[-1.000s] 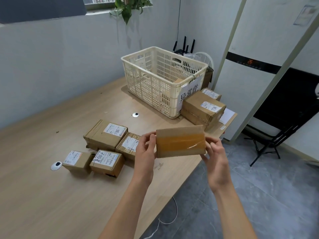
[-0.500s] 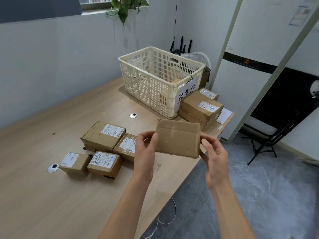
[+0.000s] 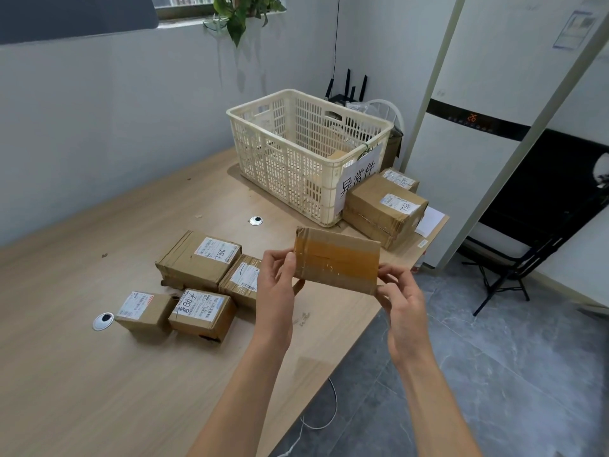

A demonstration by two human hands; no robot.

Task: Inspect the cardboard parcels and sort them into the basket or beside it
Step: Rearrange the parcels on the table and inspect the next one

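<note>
I hold a small cardboard parcel [image 3: 336, 259] in the air over the table's near edge, a taped face turned toward me. My left hand [image 3: 276, 285] pinches its left end and my right hand [image 3: 397, 296] pinches its lower right corner. Several labelled parcels [image 3: 197, 258] lie in a cluster on the table to the left of my hands. The cream plastic basket [image 3: 290, 173] stands at the table's far end with a paper sign on its front. Two stacked parcels [image 3: 384, 209] sit beside the basket on its right.
The wooden table [image 3: 99, 374] ends at a diagonal edge on my right, with grey floor beyond. A white cabinet [image 3: 468, 179] and a black folding stand [image 3: 504, 275] are past the edge. Two cable grommets [image 3: 103, 321] are set in the tabletop. A white cable [image 3: 326, 420] hangs below.
I turned the parcel over in my hands: it showed a taped face, then a plain face, and now a taped face again. The parcels on the table have not moved.
</note>
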